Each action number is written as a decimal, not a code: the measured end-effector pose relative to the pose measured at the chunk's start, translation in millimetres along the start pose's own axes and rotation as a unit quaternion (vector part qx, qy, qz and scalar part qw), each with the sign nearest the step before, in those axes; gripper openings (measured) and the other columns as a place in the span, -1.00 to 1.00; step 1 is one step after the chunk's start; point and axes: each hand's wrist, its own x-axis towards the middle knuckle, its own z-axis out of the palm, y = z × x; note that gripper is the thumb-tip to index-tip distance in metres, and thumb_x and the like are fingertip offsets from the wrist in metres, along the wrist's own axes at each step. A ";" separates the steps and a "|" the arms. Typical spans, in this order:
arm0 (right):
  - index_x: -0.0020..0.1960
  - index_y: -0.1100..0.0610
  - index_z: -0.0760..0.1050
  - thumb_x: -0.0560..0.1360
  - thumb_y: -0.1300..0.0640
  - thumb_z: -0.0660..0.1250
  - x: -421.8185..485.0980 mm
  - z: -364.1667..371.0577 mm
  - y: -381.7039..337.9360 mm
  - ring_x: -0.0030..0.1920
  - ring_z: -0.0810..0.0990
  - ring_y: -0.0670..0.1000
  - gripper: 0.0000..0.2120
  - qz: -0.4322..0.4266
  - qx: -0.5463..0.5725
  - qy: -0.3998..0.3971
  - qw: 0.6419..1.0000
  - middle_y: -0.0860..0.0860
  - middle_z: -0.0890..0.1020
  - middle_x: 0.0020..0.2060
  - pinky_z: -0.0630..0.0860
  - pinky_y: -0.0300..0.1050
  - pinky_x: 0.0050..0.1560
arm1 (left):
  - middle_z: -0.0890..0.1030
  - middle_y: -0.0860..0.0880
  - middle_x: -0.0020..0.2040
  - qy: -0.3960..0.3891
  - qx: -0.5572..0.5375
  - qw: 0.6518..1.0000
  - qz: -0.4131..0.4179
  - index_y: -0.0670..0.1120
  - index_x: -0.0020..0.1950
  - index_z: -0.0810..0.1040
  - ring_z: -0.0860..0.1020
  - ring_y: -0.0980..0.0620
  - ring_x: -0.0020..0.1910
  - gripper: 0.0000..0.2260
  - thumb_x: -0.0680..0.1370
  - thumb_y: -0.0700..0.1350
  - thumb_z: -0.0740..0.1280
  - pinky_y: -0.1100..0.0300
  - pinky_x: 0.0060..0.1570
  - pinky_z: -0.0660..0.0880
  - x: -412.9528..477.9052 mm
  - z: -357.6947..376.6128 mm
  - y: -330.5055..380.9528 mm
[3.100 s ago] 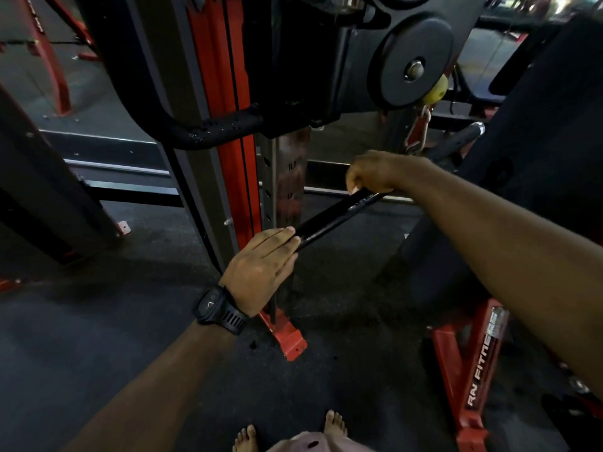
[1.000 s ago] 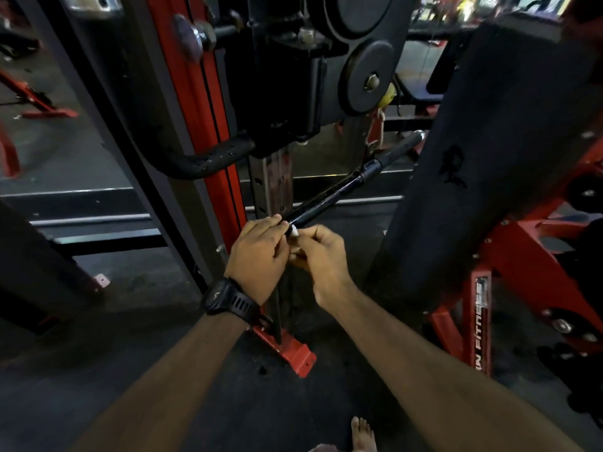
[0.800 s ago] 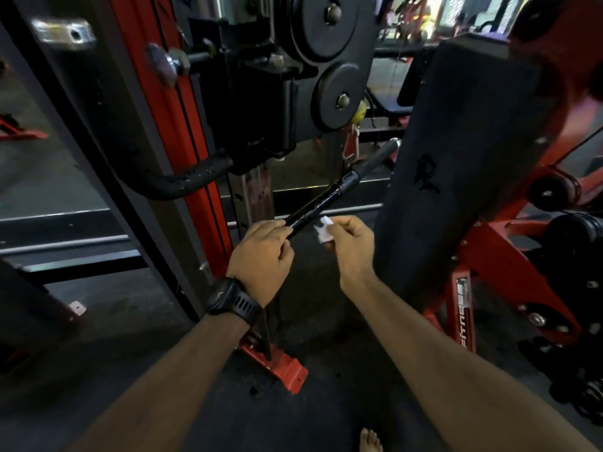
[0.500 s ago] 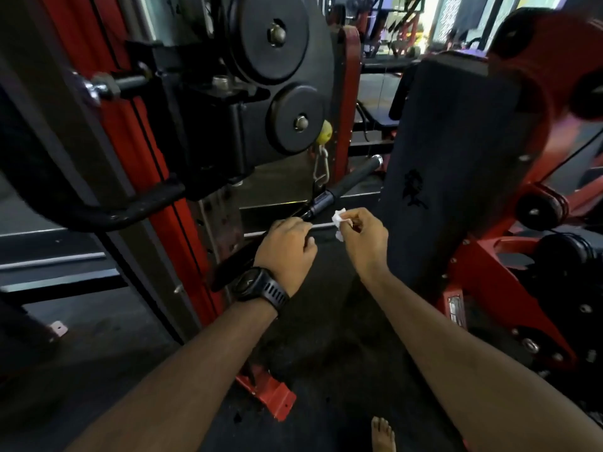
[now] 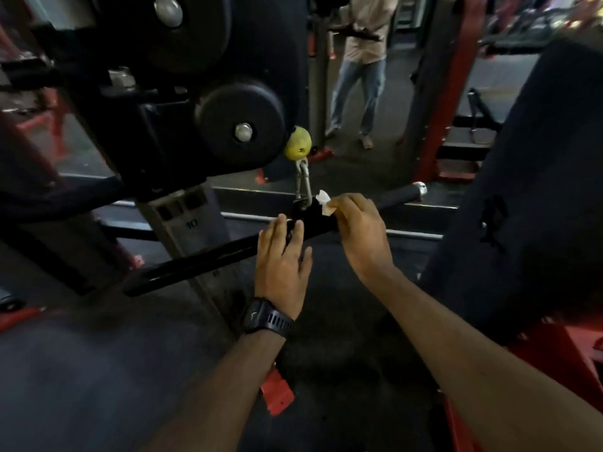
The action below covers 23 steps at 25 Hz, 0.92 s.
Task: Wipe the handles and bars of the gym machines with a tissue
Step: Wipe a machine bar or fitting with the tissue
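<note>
A long black cable bar (image 5: 202,261) hangs by a silver carabiner (image 5: 302,184) under a yellow ball stop (image 5: 297,145). It runs from lower left to a capped grip end (image 5: 404,194) at the right. My left hand (image 5: 282,259), with a black watch on the wrist, lies with straight fingers on the bar just left of the carabiner. My right hand (image 5: 359,230) pinches a small white tissue (image 5: 324,201) against the bar right beside the carabiner.
Black pulleys and the weight stack (image 5: 192,216) of a red-framed cable machine fill the left. A dark padded bench back (image 5: 522,197) stands close on the right. A person (image 5: 362,66) stands on the floor behind the machine.
My left hand has slid right along the bar and its fingers have straightened from a grip. My right hand has brought the tissue up to the bar's middle. My view has swung to the right.
</note>
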 end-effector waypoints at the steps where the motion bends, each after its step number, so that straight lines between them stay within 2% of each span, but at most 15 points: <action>1: 0.11 0.17 0.60 0.45 0.45 0.37 0.5 3.1 3.7 0.11 0.57 0.08 -0.70 -0.032 0.010 -0.018 0.999 0.09 0.61 0.09 0.45 -0.22 0.08 | 0.51 -0.24 0.35 0.008 0.032 0.999 0.014 -0.20 0.35 0.53 0.44 -0.20 0.37 -0.62 0.60 -0.05 0.23 -0.07 0.45 0.21 -0.2 3.3 0.7; 3: 0.09 0.19 0.60 0.44 0.47 0.37 1.2 9.7 12.0 0.10 0.58 0.11 -0.70 -0.064 0.025 -0.045 0.997 0.11 0.63 0.06 0.54 -0.12 0.06 | 0.58 -0.23 0.26 0.016 0.069 0.997 0.032 -0.24 0.30 0.56 0.52 -0.20 0.30 -0.61 0.60 -0.04 0.20 -0.06 0.43 0.21 3.2 9.9 -1.3; 5: 0.09 0.19 0.61 0.44 0.46 0.35 1.0 14.9 14.6 0.11 0.57 0.12 -0.70 -0.054 0.031 -0.053 0.997 0.11 0.63 0.06 0.56 -0.05 0.08 | 0.60 -0.21 0.24 0.035 0.093 0.994 0.032 -0.26 0.29 0.56 0.53 -0.18 0.27 -0.62 0.60 -0.04 0.21 -0.04 0.40 0.25 6.1 15.7 -4.9; 7: 0.09 0.19 0.61 0.44 0.42 0.32 -2.3 17.4 12.2 0.11 0.57 0.13 -0.72 -0.066 0.039 -0.061 0.995 0.10 0.64 0.06 0.55 -0.03 0.13 | 0.61 -0.20 0.22 0.054 0.103 0.993 0.023 -0.27 0.29 0.55 0.51 -0.14 0.26 -0.61 0.59 -0.04 0.24 -0.03 0.36 0.31 5.8 21.7 -6.7; 10: 0.13 0.17 0.59 0.41 0.42 0.37 -0.8 13.2 29.3 0.15 0.56 0.13 -0.67 -0.138 0.016 -0.092 0.986 0.10 0.62 0.09 0.56 -0.01 0.16 | 0.63 -0.22 0.18 0.094 0.084 0.992 -0.003 -0.30 0.26 0.56 0.43 -0.09 0.24 -0.58 0.57 0.00 0.27 0.00 0.34 0.32 9.3 32.4 -10.3; 11: 0.13 0.17 0.59 0.39 0.44 0.39 3.6 10.9 40.2 0.16 0.56 0.13 -0.65 -0.137 0.007 -0.088 0.987 0.10 0.62 0.09 0.57 0.00 0.15 | 0.63 -0.22 0.16 0.110 0.071 0.991 -0.019 -0.30 0.25 0.57 0.41 -0.09 0.23 -0.57 0.57 0.02 0.28 0.00 0.32 0.32 11.1 35.0 -10.9; 14: 0.08 0.21 0.60 0.37 0.45 0.41 9.9 10.0 47.0 0.09 0.59 0.16 -0.68 -0.034 0.005 -0.025 0.999 0.14 0.63 0.03 0.60 0.02 0.06 | 0.63 -0.21 0.13 0.131 0.054 0.988 -0.064 -0.28 0.23 0.58 0.40 -0.09 0.20 -0.54 0.55 0.07 0.30 -0.11 0.23 0.46 13.9 39.8 -8.9; 15: 0.10 0.23 0.60 0.38 0.43 0.39 6.9 13.2 41.6 0.10 0.58 0.17 -0.69 -0.040 -0.004 -0.028 0.999 0.16 0.62 0.04 0.60 0.01 0.07 | 0.62 -0.20 0.13 0.131 0.052 0.987 -0.071 -0.28 0.23 0.58 0.40 -0.09 0.19 -0.54 0.55 0.08 0.30 -0.13 0.19 0.49 13.9 41.2 -8.3; 18: 0.17 0.26 0.58 0.40 0.38 0.35 0.1 14.4 44.1 0.17 0.56 0.17 -0.66 -0.138 -0.031 -0.077 0.987 0.17 0.61 0.10 0.58 -0.01 0.11 | 0.60 -0.18 0.15 0.130 0.049 0.989 -0.057 -0.26 0.23 0.57 0.42 -0.10 0.19 -0.55 0.55 0.08 0.32 -0.17 0.17 0.50 11.1 45.0 -12.7; 19: 0.18 0.26 0.58 0.40 0.39 0.36 5.3 12.1 50.4 0.18 0.55 0.17 -0.65 -0.121 -0.032 -0.071 0.990 0.17 0.61 0.11 0.59 0.00 0.12 | 0.60 -0.18 0.16 0.128 0.053 0.989 -0.049 -0.26 0.23 0.57 0.43 -0.11 0.20 -0.56 0.55 0.07 0.32 -0.17 0.18 0.49 9.9 46.0 -13.9; 21: 0.18 0.25 0.58 0.41 0.41 0.37 10.9 10.0 51.3 0.18 0.55 0.16 -0.65 -0.032 -0.027 -0.038 0.998 0.17 0.61 0.12 0.58 0.04 0.15 | 0.60 -0.17 0.18 0.125 0.073 0.989 -0.041 -0.26 0.24 0.57 0.43 -0.10 0.21 -0.57 0.56 0.06 0.31 -0.16 0.18 0.50 6.6 48.1 -14.1; 22: 0.20 0.26 0.58 0.42 0.40 0.37 8.4 11.8 46.3 0.19 0.54 0.16 -0.65 -0.020 -0.032 -0.038 0.999 0.17 0.61 0.12 0.57 0.02 0.18 | 0.60 -0.17 0.19 0.125 0.077 0.988 -0.042 -0.26 0.25 0.56 0.42 -0.10 0.22 -0.57 0.57 0.06 0.29 -0.15 0.19 0.49 4.7 48.6 -13.7; 23: 0.21 0.26 0.57 0.43 0.38 0.37 3.0 13.9 41.9 0.21 0.53 0.16 -0.65 -0.046 -0.039 -0.046 0.997 0.17 0.60 0.13 0.55 -0.01 0.20 | 0.60 -0.17 0.20 0.125 0.076 0.988 -0.042 -0.26 0.25 0.56 0.41 -0.09 0.23 -0.57 0.57 0.05 0.28 -0.13 0.21 0.48 3.2 48.6 -13.3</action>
